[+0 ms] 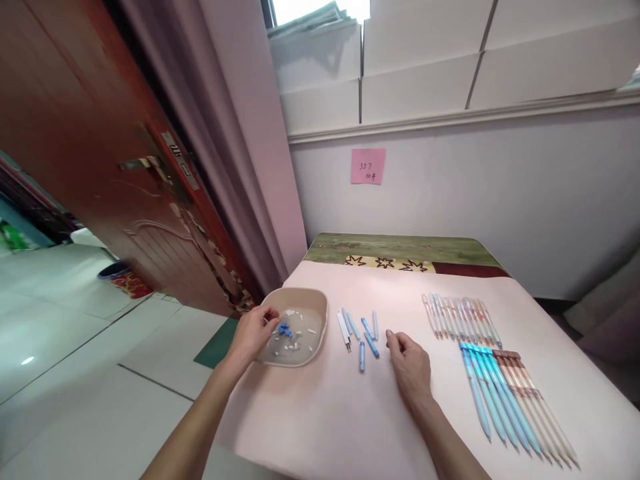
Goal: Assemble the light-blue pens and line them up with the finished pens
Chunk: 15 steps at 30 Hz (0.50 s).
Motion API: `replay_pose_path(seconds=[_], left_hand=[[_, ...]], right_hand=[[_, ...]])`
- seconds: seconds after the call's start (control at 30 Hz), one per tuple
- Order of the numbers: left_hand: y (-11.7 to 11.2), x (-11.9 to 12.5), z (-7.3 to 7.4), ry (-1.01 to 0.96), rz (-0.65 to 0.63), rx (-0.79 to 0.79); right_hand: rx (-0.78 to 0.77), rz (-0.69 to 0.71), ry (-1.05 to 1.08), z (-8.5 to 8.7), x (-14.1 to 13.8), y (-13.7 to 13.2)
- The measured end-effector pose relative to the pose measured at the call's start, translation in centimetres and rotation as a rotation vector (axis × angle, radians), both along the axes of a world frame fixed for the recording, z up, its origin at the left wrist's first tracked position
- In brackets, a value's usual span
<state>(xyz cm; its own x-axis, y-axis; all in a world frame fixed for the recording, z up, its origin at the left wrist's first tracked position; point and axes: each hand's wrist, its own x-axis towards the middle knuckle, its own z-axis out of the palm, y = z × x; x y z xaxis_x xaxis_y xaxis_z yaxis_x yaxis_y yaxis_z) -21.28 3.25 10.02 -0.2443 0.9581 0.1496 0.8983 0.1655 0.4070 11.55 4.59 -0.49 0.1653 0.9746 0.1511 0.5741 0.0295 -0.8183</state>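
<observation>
My left hand (256, 328) reaches into a beige tray (315, 300) at the table's left edge, fingers curled over small blue and white parts (286, 329); whether it grips one is hidden. My right hand (410, 363) rests on the pink tablecloth (350, 413), fingers bent together at the tips, just right of several loose blue and white pen pieces (361, 330). Nothing shows between those fingertips.
A row of pale pens (460, 319) lies at the back right, with blue pens (487, 393) and tan pens (530, 400) nearer. A pink sticky note (368, 165) hangs on the wall. A red-brown door (100, 153) and curtain stand left.
</observation>
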Motion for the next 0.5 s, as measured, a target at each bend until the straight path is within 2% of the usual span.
replay_pose_path(seconds=[0.17, 0.3, 0.4, 0.5], left_hand=[[2.1, -1.8, -2.2, 0.065, -0.112, -0.114], [3.2, -2.2, -3.4, 0.067, -0.196, -0.181], [3.4, -2.2, -3.7, 0.073, -0.255, -0.225], [3.4, -2.2, -3.2, 0.088, -0.259, -0.223]], right_hand=[[-0.032, 0.007, 0.006, -0.3, -0.2, -0.1], [-0.041, -0.005, 0.002, -0.6, -0.3, -0.1], [-0.046, -0.009, 0.011, -0.7, -0.3, 0.1], [-0.047, -0.021, 0.036, -0.5, -0.3, 0.2]])
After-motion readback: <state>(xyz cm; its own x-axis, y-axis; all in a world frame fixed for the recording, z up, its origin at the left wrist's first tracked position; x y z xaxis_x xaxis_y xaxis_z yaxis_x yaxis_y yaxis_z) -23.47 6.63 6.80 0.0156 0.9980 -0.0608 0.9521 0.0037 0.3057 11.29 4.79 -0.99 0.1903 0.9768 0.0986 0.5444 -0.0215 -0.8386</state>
